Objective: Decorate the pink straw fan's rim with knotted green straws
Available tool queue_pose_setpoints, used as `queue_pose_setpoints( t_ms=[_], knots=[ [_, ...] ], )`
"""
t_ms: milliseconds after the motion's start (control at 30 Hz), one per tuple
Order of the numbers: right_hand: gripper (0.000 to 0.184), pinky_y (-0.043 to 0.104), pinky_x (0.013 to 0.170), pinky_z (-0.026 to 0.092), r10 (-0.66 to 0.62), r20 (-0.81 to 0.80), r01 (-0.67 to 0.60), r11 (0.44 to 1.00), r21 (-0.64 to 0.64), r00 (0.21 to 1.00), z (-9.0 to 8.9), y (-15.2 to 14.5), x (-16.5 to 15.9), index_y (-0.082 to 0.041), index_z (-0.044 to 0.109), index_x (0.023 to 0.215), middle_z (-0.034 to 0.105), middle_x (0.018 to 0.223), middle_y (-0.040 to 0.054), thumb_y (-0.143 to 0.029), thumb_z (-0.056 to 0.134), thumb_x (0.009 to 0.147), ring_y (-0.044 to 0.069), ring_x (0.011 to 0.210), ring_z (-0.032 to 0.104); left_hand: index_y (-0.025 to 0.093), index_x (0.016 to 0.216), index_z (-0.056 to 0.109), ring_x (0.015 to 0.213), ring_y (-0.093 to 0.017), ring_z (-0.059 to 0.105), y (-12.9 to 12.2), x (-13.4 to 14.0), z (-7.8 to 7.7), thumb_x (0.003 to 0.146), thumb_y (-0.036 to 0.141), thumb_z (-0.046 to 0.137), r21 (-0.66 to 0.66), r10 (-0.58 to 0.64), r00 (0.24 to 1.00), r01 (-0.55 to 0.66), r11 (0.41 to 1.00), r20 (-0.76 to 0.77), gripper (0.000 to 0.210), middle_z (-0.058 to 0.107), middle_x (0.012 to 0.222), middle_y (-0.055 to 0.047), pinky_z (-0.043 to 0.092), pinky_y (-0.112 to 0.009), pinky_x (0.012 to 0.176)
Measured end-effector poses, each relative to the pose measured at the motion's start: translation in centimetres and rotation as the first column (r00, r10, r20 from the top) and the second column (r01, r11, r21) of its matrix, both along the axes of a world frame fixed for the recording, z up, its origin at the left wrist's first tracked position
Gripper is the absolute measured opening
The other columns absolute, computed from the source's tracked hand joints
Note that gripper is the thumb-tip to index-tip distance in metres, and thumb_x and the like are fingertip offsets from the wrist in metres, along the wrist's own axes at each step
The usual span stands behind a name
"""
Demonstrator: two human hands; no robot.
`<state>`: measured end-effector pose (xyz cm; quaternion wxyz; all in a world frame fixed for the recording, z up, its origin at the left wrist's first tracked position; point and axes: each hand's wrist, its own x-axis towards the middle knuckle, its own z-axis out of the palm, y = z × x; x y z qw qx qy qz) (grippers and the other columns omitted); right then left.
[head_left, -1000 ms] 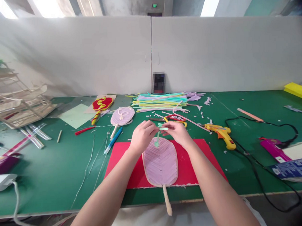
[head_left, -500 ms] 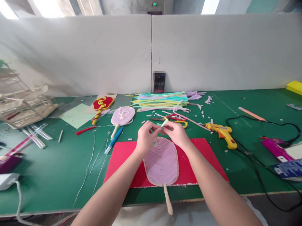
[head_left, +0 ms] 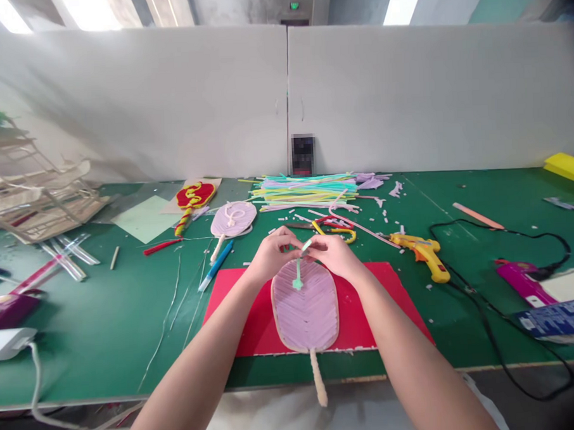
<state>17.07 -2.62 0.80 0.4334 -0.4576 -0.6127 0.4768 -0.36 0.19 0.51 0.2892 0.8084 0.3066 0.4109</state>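
Observation:
Over the top of a lilac fan (head_left: 305,309), my left hand (head_left: 275,253) and my right hand (head_left: 335,254) meet with fingers pinched. A green pipe cleaner (head_left: 298,271) with a small flower-like lower end hangs from my left fingertips over the fan's upper part. Between my right thumb and fingers is a pale green piece (head_left: 307,245); whether it joins the hanging piece is hidden at the fingertips. The fan lies on a red board (head_left: 390,299), its cream handle (head_left: 318,378) pointing toward me past the board's near edge.
Behind my hands lie scissors (head_left: 347,235), white scraps and a pile of coloured pipe cleaners (head_left: 305,192). A yellow glue gun (head_left: 429,256) with a black cord sits right. Left are a blue pen (head_left: 216,267), a second lilac fan (head_left: 234,218) and a red fan (head_left: 195,195).
The green pipe cleaner's flower-like end now shows fully over the fan, lower than before. My left hand has shifted slightly left, and the pale piece in my right fingers has tilted.

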Motion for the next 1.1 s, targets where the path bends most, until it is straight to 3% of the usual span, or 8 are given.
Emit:
queue_pose_setpoints(
  t_ms=[233, 467, 767, 967, 1100],
  knots=[
    [0.023, 0.032, 0.066, 0.052, -0.013, -0.057, 0.013, 1.000, 0.001, 0.998, 0.3, -0.3, -0.6, -0.018, 0.069, 0.074, 0.067, 0.069, 0.0022, -0.040, 0.070, 0.067, 0.018, 0.066, 0.064, 0.016, 0.070, 0.061, 0.069, -0.011, 0.050, 0.0, 0.6, -0.6, 0.072, 0.029, 0.070, -0.047, 0.107, 0.983, -0.101, 0.994, 0.148, 0.016, 0.052, 0.077, 0.000, 0.041, -0.022, 0.058],
    [0.019, 0.034, 0.070, 0.054, -0.048, -0.128, 0.048, 0.999, -0.002, 0.991, 0.3, -0.6, -1.2, -0.019, 0.068, 0.074, 0.068, 0.069, 0.0023, -0.037, 0.069, 0.071, 0.019, 0.068, 0.066, 0.017, 0.070, 0.050, 0.072, -0.010, 0.051, -0.5, 1.2, -0.6, 0.076, 0.024, 0.063, -0.150, 0.293, 0.924, -0.263, 0.953, 0.245, 0.016, 0.051, 0.076, 0.002, 0.041, -0.021, 0.062],
    [0.024, 0.035, 0.067, 0.056, -0.090, -0.185, 0.081, 0.995, -0.058, 0.979, 0.3, -0.4, -1.0, -0.017, 0.069, 0.077, 0.069, 0.071, 0.0036, -0.039, 0.071, 0.067, 0.021, 0.072, 0.067, 0.017, 0.080, 0.056, 0.075, -0.012, 0.056, 0.1, 0.4, -0.1, 0.077, 0.028, 0.062, -0.251, 0.123, 0.961, -0.059, 0.966, 0.247, 0.013, 0.058, 0.079, 0.000, 0.044, -0.022, 0.065],
    [0.028, 0.035, 0.063, 0.057, -0.136, -0.227, 0.126, 0.990, -0.062, 0.964, 0.1, -0.1, -0.9, -0.016, 0.066, 0.074, 0.068, 0.067, 0.0031, -0.040, 0.073, 0.063, 0.020, 0.068, 0.066, 0.016, 0.078, 0.052, 0.062, -0.010, 0.052, -0.1, 0.4, 0.1, 0.080, 0.035, 0.055, -0.375, 0.143, 0.971, -0.063, 0.925, 0.190, 0.019, 0.054, 0.067, 0.002, 0.043, -0.021, 0.055],
    [0.023, 0.034, 0.062, 0.057, -0.134, -0.205, 0.132, 0.991, -0.022, 0.969, -0.1, 0.0, -0.8, -0.017, 0.065, 0.073, 0.067, 0.068, 0.0026, -0.038, 0.071, 0.066, 0.020, 0.068, 0.066, 0.016, 0.077, 0.053, 0.064, -0.011, 0.051, -0.3, 0.7, -0.1, 0.080, 0.033, 0.055, -0.359, 0.119, 0.985, -0.065, 0.931, 0.128, 0.017, 0.054, 0.069, 0.001, 0.043, -0.022, 0.058]
  ],
)
